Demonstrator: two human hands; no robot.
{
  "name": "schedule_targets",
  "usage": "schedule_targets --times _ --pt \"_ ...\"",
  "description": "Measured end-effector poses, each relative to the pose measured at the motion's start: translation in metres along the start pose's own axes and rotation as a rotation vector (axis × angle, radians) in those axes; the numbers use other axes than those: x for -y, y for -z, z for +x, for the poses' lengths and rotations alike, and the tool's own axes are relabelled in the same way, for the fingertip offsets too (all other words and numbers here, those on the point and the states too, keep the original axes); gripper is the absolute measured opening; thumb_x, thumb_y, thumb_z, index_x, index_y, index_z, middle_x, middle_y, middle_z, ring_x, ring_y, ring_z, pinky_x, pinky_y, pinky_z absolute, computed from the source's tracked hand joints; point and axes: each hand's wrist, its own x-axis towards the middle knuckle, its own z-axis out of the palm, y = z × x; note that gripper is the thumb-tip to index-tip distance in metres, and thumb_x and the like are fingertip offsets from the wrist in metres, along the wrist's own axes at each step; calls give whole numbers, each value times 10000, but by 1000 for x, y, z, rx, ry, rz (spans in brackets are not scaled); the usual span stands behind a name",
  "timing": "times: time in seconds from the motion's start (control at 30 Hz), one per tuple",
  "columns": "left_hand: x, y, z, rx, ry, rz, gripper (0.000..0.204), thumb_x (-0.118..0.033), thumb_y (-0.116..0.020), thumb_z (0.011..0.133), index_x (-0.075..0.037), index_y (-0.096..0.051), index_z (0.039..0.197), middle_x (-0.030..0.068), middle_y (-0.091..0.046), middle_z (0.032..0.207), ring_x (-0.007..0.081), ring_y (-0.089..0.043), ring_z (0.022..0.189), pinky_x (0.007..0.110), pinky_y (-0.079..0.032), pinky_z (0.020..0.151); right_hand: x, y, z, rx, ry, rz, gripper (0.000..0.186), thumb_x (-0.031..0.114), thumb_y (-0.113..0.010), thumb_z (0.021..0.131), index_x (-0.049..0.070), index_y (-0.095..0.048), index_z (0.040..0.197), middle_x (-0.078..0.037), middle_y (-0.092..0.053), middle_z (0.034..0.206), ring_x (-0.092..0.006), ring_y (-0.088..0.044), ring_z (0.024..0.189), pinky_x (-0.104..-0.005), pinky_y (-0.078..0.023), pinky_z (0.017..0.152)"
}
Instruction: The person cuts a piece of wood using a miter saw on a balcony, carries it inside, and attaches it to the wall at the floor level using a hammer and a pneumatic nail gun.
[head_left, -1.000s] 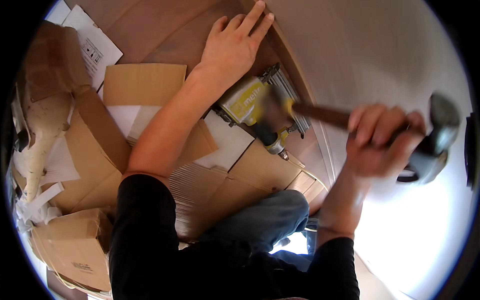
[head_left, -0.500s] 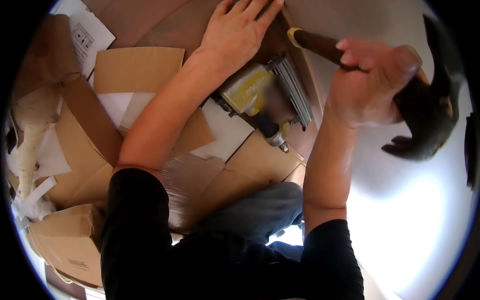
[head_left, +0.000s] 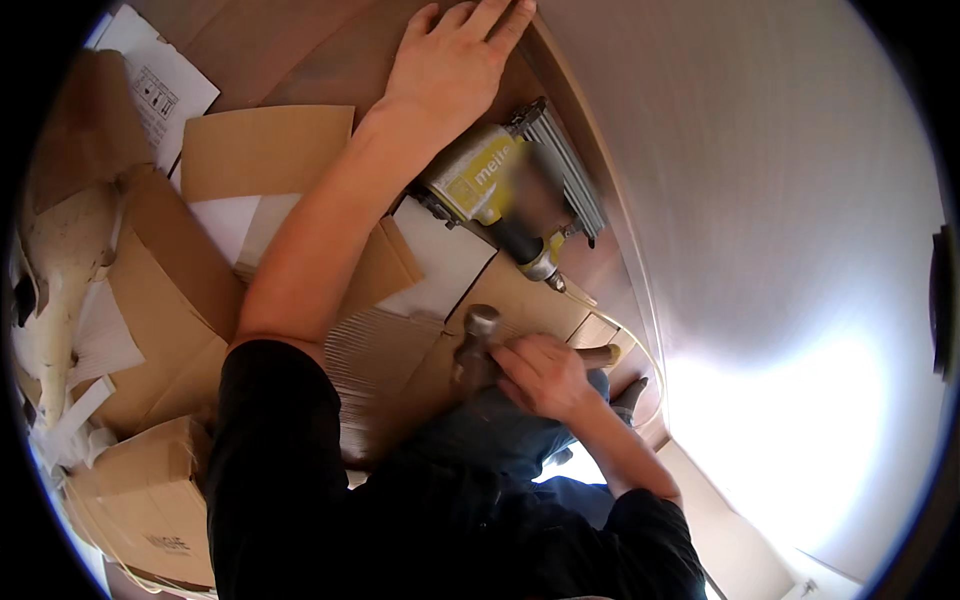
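My left hand [head_left: 447, 68] reaches far forward and lies flat, fingers spread. Its fingertips are near the wooden strip [head_left: 545, 62] where the brown floor meets the pale panel. In my right hand [head_left: 548, 376] is a hammer [head_left: 482, 322], held low above my thigh. The hammer's metal head points left, slightly blurred, and the end of its wooden handle sticks out to the right of my fist. Between my two hands a yellow and black nail gun [head_left: 470, 185] lies on its side along the strip, its silver magazine toward the panel.
Flattened cardboard [head_left: 270, 150] and white sheets [head_left: 440, 258] cover much of the floor. A cardboard box [head_left: 145, 500] stands at the lower left. A thin pale hose [head_left: 655, 375] runs from the nail gun along the foot of the large panel [head_left: 780, 200] on the right.
My right hand has brought the hammer down and leftward from its raised place before the panel to above my thigh. My left hand stays flat in nearly the same spot.
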Motion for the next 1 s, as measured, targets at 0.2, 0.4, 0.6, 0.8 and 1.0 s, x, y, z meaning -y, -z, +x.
schedule_targets --times 0.2,0.4,0.6,0.8,1.0 --pt "-3 -8 5 -4 -27 11 670 -93 -549 910 -60 -422 1567 151 -315 1666 295 -508 1348 506 -361 1171 -10 -63 -17 180 -207 -90 532 202 -840 715 91 -674 1209 -68 -639 1013 -255 -657 940 -376 -545 741" --pt "-1 -4 2 4 -21 18 686 -73 -557 901 -61 -415 1571 152 -314 1668 298 -503 1355 501 -363 1171 -39 -20 25 -227 -347 -281 698 300 -844 791 58 -568 1385 -133 -647 1124 -341 -603 1051 -464 -529 876" --pt "0 1 7 26 -34 -5 718 -65 -598 880 -65 -414 1574 146 -329 1659 298 -507 1352 497 -377 1161 -65 -7 80 -10 -522 -346 987 276 -828 761 -59 -335 1549 -158 -673 1092 -333 -569 1096 -479 -497 935" --pt "9 8 7 31 -49 -85 720 -55 -623 866 -88 -442 1563 128 -349 1648 289 -525 1335 485 -400 1141 -76 -4 101 84 -527 -175 988 215 -787 761 -59 -287 1569 -187 -701 1049 -342 -652 1005 -462 -562 849" --pt "27 2 9 51 -88 -91 686 -20 -588 873 -162 -498 1538 81 -389 1620 266 -560 1288 486 -433 1088 -39 8 132 112 -698 -173 987 206 -775 774 -37 -256 1578 -204 -708 1013 -353 -718 873 -461 -605 748"
